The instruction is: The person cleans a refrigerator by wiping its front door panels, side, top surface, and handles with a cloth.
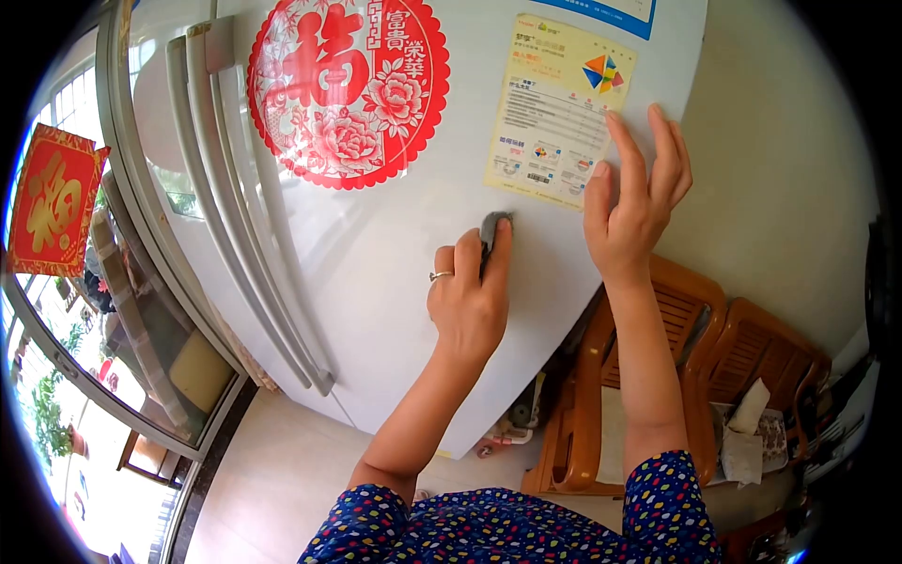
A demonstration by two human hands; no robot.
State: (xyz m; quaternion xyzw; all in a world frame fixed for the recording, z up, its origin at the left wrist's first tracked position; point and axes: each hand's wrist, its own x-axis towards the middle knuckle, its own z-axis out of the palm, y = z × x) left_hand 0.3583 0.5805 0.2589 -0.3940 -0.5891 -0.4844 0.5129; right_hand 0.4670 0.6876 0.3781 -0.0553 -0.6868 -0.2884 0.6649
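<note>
My left hand (472, 296) presses a small dark-grey cloth (495, 224) against the white refrigerator door (376, 273), the index finger stretched along it. Most of the cloth is hidden under the fingers. That hand wears a ring and sits just below a yellow printed sheet (554, 108) stuck on the door. To the right, my right hand (639, 193) is open with its fingers apart, its fingertips at the sheet's right edge. I cannot tell how firmly they touch. A round red paper-cut decoration (348, 89) is on the door, up and left of my left hand.
Long grey door handles (249, 216) run down the refrigerator's left part. A glass sliding door (141, 310) with a red hanging ornament (56, 202) stands at the left. Wooden chairs (648, 329) stand behind at the right, beside a beige wall (780, 169).
</note>
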